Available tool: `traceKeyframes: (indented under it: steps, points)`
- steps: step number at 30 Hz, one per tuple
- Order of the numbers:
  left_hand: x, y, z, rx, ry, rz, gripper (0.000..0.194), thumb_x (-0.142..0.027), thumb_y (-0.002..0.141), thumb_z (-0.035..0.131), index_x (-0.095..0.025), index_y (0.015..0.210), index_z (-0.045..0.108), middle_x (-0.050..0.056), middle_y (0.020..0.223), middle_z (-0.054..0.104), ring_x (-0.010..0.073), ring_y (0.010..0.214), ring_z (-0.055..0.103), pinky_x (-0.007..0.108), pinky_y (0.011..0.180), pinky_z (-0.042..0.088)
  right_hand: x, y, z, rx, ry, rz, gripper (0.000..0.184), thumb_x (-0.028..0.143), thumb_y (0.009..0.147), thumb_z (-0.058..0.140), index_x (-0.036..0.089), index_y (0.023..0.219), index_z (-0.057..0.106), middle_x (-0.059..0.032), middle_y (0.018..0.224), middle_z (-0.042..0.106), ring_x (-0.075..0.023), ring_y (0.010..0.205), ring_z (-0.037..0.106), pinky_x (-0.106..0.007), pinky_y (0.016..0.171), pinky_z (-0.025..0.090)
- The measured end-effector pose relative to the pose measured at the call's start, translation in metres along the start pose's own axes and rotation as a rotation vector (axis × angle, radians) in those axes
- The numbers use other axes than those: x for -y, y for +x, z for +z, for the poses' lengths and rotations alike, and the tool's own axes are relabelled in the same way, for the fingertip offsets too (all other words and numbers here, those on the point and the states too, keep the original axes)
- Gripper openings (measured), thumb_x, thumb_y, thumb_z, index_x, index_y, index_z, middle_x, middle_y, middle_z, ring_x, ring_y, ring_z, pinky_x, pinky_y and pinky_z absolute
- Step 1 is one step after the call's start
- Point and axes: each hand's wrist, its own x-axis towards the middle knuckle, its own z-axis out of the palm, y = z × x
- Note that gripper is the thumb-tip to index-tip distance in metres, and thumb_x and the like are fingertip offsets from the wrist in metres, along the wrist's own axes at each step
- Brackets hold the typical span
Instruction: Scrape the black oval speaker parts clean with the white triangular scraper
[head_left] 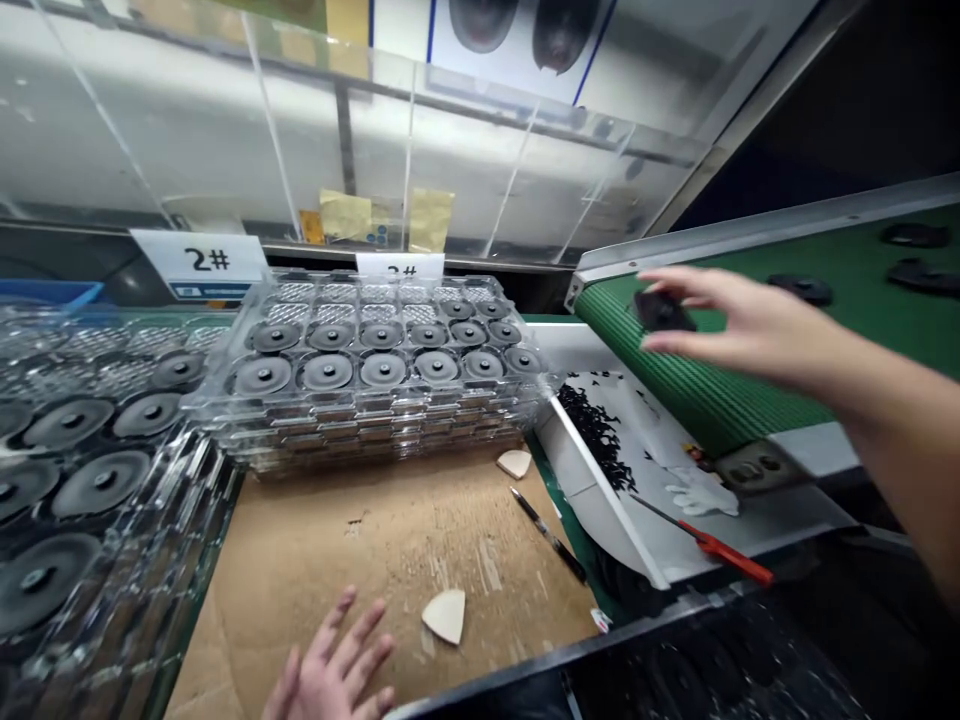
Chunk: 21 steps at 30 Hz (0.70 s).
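Right hand (pixel 739 325) pinches a black rubber piece (pixel 663 311) between thumb and fingertips, its long side roughly level, over the green conveyor belt (pixel 697 375). Left hand (pixel 330 665) lies open, fingers spread, on the cardboard-covered worktop (pixel 375 540), near a cream triangular piece (pixel 444 615). Stacked clear trays (pixel 360 425) of black discs stand ahead; a metal chute (pixel 592 500) of black scraps holds a red-handled tool (pixel 720 550).

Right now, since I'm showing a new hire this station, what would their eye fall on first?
Most striking are the stacked clear plastic trays of round black parts, filling the left and centre of the view. On the right, the person's right hand pinches a black part above a green conveyor belt. Below the belt, a heap of small black pieces lies in a white tray.
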Motion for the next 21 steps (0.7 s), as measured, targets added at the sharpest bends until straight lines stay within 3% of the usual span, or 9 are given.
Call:
traceKeyframes:
  steps: [1, 3, 5, 7, 10, 12, 16, 21]
  points:
    - [0.007, 0.001, 0.021, 0.082, -0.004, -0.008, 0.047, -0.060, 0.074, 0.052, -0.035, 0.112, 0.063, 0.003, 0.127, 0.060, 0.0261, 0.112, 0.057, 0.043, 0.091, 0.046, 0.028, -0.021, 0.008, 0.071, 0.076, -0.146, 0.071, 0.036, 0.071, 0.072, 0.025, 0.134, 0.042, -0.0052, 0.126, 0.054, -0.0241, 0.113, 0.052, -0.036, 0.098, 0.040]
    - [0.022, 0.007, 0.058, 0.157, -0.003, -0.034, 0.054, -0.058, 0.078, 0.048, -0.024, 0.119, 0.060, 0.010, 0.134, 0.054, 0.0276, 0.124, 0.047, 0.044, 0.098, 0.040, 0.082, -0.069, 0.032, 0.166, 0.321, -0.499, 0.072, 0.035, 0.073, 0.069, 0.027, 0.138, 0.037, -0.0051, 0.131, 0.051, -0.0272, 0.119, 0.047, -0.042, 0.100, 0.040]
    - [0.039, 0.016, 0.085, 0.159, -0.035, -0.054, 0.051, -0.052, 0.084, 0.043, -0.020, 0.121, 0.057, 0.009, 0.135, 0.052, 0.0256, 0.127, 0.043, 0.042, 0.102, 0.035, 0.124, -0.117, 0.064, 0.317, 0.440, -0.687, 0.070, 0.036, 0.079, 0.065, 0.028, 0.140, 0.033, -0.0030, 0.129, 0.053, -0.0238, 0.120, 0.047, -0.040, 0.105, 0.036]
    - [0.052, 0.022, 0.097, 0.096, -0.128, -0.093, 0.049, -0.050, 0.087, 0.038, -0.014, 0.107, 0.066, 0.011, 0.120, 0.065, 0.0230, 0.124, 0.047, 0.035, 0.105, 0.031, 0.150, -0.157, 0.095, 0.421, 0.500, -0.743, 0.075, 0.044, 0.080, 0.062, 0.025, 0.143, 0.026, -0.0046, 0.133, 0.050, -0.0258, 0.126, 0.041, -0.047, 0.110, 0.027]
    - [0.061, 0.020, 0.094, 0.018, -0.272, -0.122, 0.052, -0.048, 0.090, 0.032, -0.012, 0.104, 0.066, 0.011, 0.113, 0.068, 0.0213, 0.123, 0.049, 0.034, 0.106, 0.030, 0.162, -0.199, 0.131, 0.355, 0.547, -0.613, 0.092, 0.061, 0.073, 0.060, 0.023, 0.146, 0.017, -0.0111, 0.145, 0.032, -0.0352, 0.134, 0.022, -0.059, 0.106, 0.023]
    - [0.062, 0.012, 0.087, 0.037, -0.316, -0.116, 0.056, -0.048, 0.091, 0.027, -0.010, 0.115, 0.060, 0.012, 0.122, 0.063, 0.0226, 0.122, 0.049, 0.035, 0.105, 0.031, 0.164, -0.219, 0.144, 0.257, 0.630, -0.456, 0.098, 0.065, 0.071, 0.059, 0.023, 0.146, 0.012, -0.0131, 0.149, 0.019, -0.0371, 0.135, 0.018, -0.058, 0.104, 0.028]
    - [0.059, -0.003, 0.082, 0.064, -0.322, -0.076, 0.058, -0.045, 0.092, 0.023, -0.007, 0.126, 0.051, 0.014, 0.131, 0.056, 0.0240, 0.121, 0.051, 0.036, 0.105, 0.032, 0.172, -0.247, 0.150, 0.167, 0.842, -0.226, 0.088, 0.064, 0.077, 0.051, 0.026, 0.146, 0.010, -0.0094, 0.151, 0.008, -0.0337, 0.137, 0.017, -0.051, 0.103, 0.034]
    - [0.061, -0.013, 0.088, 0.086, -0.269, -0.057, 0.060, -0.044, 0.093, 0.020, -0.003, 0.131, 0.043, 0.018, 0.134, 0.051, 0.0265, 0.126, 0.044, 0.038, 0.108, 0.028, 0.185, -0.259, 0.147, 0.159, 0.928, -0.170, 0.082, 0.062, 0.079, 0.052, 0.029, 0.145, 0.015, -0.0081, 0.152, 0.005, -0.0356, 0.137, 0.014, -0.055, 0.103, 0.030]
